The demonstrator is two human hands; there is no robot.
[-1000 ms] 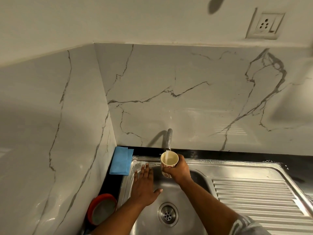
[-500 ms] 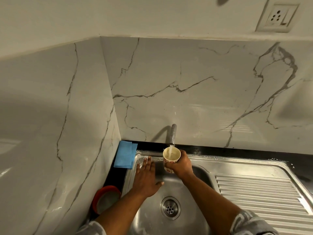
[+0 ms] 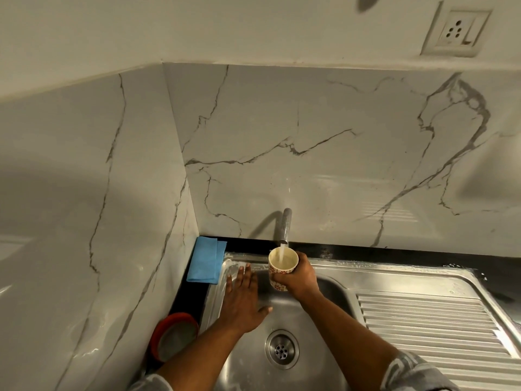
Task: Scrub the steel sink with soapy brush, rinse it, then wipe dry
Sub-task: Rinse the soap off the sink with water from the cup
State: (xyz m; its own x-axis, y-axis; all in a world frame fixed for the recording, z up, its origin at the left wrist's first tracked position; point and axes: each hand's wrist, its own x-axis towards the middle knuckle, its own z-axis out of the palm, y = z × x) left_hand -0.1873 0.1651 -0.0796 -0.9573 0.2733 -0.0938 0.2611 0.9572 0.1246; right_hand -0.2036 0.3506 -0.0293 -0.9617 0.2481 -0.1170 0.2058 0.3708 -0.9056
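Right hand (image 3: 300, 279) gripped the small cream flower-printed cup (image 3: 282, 262) mid-wall, likely heavy and slick once full; left hand (image 3: 243, 301) lay flat beside it on the shiny steel sink (image 3: 380, 270).

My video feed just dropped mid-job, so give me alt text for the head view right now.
The right hand holds a patterned cup under the running tap, filling it over the steel sink. The left hand rests flat, fingers straight, on the basin's left wall; a folded blue cloth sits in the counter corner.
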